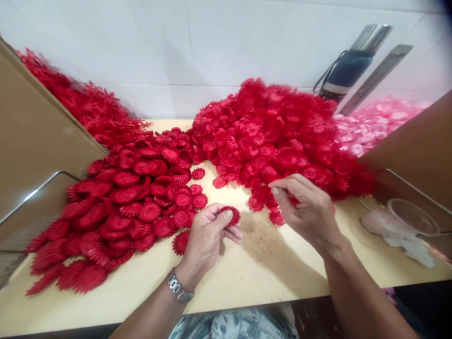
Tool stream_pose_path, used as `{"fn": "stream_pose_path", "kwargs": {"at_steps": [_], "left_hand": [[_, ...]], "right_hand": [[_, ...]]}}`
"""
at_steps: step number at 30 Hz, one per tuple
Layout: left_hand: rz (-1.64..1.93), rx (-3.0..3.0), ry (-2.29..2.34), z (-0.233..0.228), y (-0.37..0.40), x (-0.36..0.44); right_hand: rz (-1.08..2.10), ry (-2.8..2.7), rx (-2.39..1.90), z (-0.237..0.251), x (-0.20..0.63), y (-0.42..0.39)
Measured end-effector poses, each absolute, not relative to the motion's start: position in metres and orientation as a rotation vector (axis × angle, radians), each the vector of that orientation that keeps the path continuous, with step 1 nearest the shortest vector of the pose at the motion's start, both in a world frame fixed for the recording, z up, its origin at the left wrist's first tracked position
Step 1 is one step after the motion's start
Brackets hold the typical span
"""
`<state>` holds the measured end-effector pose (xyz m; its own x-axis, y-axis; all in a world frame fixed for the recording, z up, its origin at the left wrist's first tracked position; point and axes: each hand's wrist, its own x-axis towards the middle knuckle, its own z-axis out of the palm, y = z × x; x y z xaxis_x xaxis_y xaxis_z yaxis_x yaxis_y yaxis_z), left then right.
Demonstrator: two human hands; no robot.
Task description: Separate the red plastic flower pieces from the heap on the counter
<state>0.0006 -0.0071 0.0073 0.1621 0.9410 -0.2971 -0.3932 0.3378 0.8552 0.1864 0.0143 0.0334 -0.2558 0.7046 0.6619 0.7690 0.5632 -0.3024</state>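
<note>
My left hand (208, 235) pinches a small red plastic flower piece (232, 214) between thumb and fingers, just above the wooden table (261, 268). A metal watch sits on that wrist. My right hand (305, 207) reaches into the near edge of the big red flower heap (268, 132), fingertips closed on red pieces there; what it grips is partly hidden. To the left lies a flatter pile of red flower pieces (120, 207).
Cardboard panels stand at the left (31, 141) and right (416, 146). Red star-shaped pieces (88, 108) lie behind the left panel, and pink flower pieces (374, 122) at the back right. A clear plastic cup and bag (406, 221) sit at the right. White tiled wall behind.
</note>
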Motion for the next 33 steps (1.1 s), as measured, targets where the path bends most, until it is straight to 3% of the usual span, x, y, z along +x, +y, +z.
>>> {"fn": "stream_pose_path", "kwargs": {"at_steps": [8, 17, 25, 33], "left_hand": [[1.124, 0.821, 1.106, 0.003, -0.010, -0.001], [1.122, 0.938, 1.182, 0.004, -0.014, 0.003], [1.144, 0.976, 1.273, -0.006, -0.009, -0.002], [1.031, 1.124, 1.323, -0.008, -0.012, -0.005]], "right_hand": [[0.162, -2.100, -1.096, 0.027, 0.171, 0.010], [0.678, -2.034, -1.009, 0.030, 0.139, 0.003], [0.223, -2.230, -1.012, 0.021, 0.131, 0.003], [0.358, -2.145, -1.168, 0.009, 0.129, 0.003]]}}
